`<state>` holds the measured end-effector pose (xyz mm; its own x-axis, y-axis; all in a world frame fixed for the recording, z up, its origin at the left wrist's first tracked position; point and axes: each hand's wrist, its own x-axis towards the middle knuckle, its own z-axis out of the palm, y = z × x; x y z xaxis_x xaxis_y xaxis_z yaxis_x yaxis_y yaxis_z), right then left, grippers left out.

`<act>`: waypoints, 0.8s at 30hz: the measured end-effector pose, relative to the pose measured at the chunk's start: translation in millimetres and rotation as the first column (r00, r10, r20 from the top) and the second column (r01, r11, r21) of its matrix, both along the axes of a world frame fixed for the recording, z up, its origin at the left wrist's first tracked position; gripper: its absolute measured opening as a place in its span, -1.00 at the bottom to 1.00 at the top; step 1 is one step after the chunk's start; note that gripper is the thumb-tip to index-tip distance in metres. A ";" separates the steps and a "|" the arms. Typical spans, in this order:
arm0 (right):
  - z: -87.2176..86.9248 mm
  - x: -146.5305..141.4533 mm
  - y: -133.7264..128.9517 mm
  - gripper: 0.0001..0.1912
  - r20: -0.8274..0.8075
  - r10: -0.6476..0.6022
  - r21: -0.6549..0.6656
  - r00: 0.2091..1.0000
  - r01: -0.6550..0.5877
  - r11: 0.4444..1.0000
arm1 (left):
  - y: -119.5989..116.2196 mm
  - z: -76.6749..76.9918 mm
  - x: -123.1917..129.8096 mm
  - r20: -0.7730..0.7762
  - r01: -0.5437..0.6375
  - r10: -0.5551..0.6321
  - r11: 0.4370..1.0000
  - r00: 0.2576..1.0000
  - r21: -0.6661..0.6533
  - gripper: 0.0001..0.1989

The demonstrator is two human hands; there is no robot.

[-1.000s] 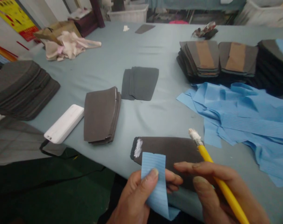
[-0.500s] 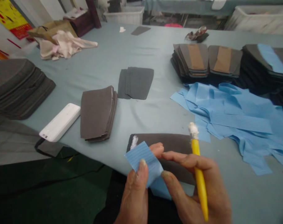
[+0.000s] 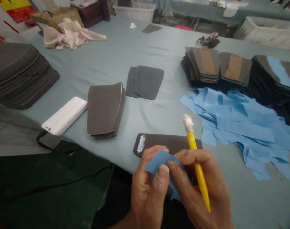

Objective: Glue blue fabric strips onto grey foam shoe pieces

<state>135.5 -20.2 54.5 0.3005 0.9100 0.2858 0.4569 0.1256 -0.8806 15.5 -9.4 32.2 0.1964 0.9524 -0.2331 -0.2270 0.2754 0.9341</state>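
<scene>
Pinching blue strip (image 3: 156,161) in fingers of left hand (image 3: 148,190) and right hand (image 3: 207,190), near desk's (image 3: 147,116) front edge; gripping yellow brush (image 3: 192,141) in right.

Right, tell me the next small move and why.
I'd probably bring the free end of the blue strip over the white smear on the dark piece: the smear lies uncovered, and the left hand and right hand pinch the strip close by. The yellow brush, also in the right hand, is tip-up.

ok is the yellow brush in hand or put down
In hand: the right hand holds the yellow brush, white end sticking past the fingers.
</scene>
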 end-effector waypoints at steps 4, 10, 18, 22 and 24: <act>-0.7 12.9 4.9 -0.86 0.131 0.087 -0.089 0.988 -0.075 0.993 | 6.8 8.4 -4.0 -0.038 -0.024 0.020 0.994 0.999 -0.109 -0.51; -5.8 4.9 11.1 -0.86 0.119 0.065 -0.067 0.991 -0.057 0.996 | 8.2 1.3 -11.2 -0.211 0.008 -0.009 1.000 0.977 -0.004 -0.68; -18.2 33.6 43.7 -0.83 0.102 0.248 -0.120 0.963 -0.236 0.964 | 11.5 -14.0 -34.9 -0.727 0.420 0.210 0.698 0.654 0.580 -0.79; -23.3 34.1 55.1 -0.85 0.094 0.339 -0.200 0.936 -0.316 0.927 | 11.1 -14.4 -33.6 -0.766 0.471 0.225 0.675 0.602 0.568 -0.81; -26.2 32.7 59.0 -0.87 0.071 0.366 -0.238 0.928 -0.340 0.910 | 10.9 -14.5 -33.4 -0.777 0.482 0.228 0.672 0.587 0.561 -0.81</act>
<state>168.2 38.8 28.3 -0.0740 0.9939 0.0813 0.5152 0.1079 -0.8503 -18.0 1.5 17.7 0.4232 0.8493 0.3156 0.6070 -0.5244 0.5972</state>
